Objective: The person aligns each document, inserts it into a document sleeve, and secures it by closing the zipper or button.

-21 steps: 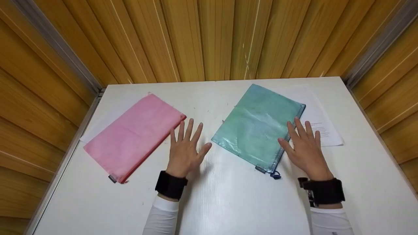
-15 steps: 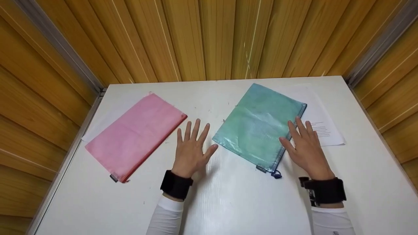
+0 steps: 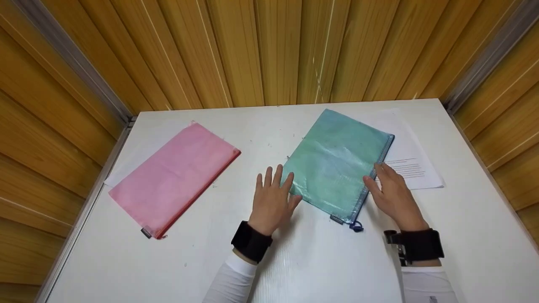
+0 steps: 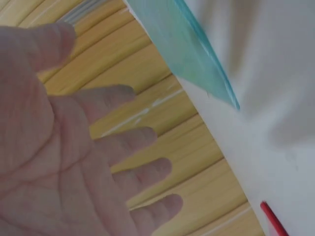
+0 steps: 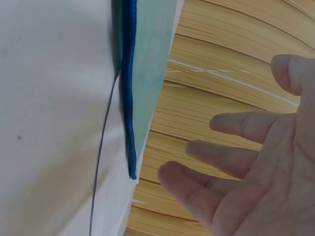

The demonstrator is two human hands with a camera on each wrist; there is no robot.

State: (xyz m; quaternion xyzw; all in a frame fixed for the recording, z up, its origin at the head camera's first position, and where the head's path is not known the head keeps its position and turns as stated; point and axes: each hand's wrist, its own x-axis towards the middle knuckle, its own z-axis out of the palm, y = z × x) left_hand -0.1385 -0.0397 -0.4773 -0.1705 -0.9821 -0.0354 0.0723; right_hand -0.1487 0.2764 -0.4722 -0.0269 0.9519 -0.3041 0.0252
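Observation:
A green zip pouch with a dark blue zipper edge lies slanted on the white table, its blue pull loop at the near corner. My left hand hovers with spread fingers over the pouch's left corner. On the other side, my right hand is held over the zipper edge, thumb apart from the fingers and nothing in its grasp. In the left wrist view the left palm faces the camera, bare. The right wrist view shows the right hand's fingers loosely bent beside the blue zipper.
A pink zip pouch with a red zipper lies at the left, partly over a white sheet. Printed paper sticks out from under the green pouch at the right. Wood-patterned walls stand behind and beside the table.
My left hand has moved right, from between the pouches to the green pouch's left corner. The right hand's fingers have drawn closer together and bent slightly. Both pouches lie as before.

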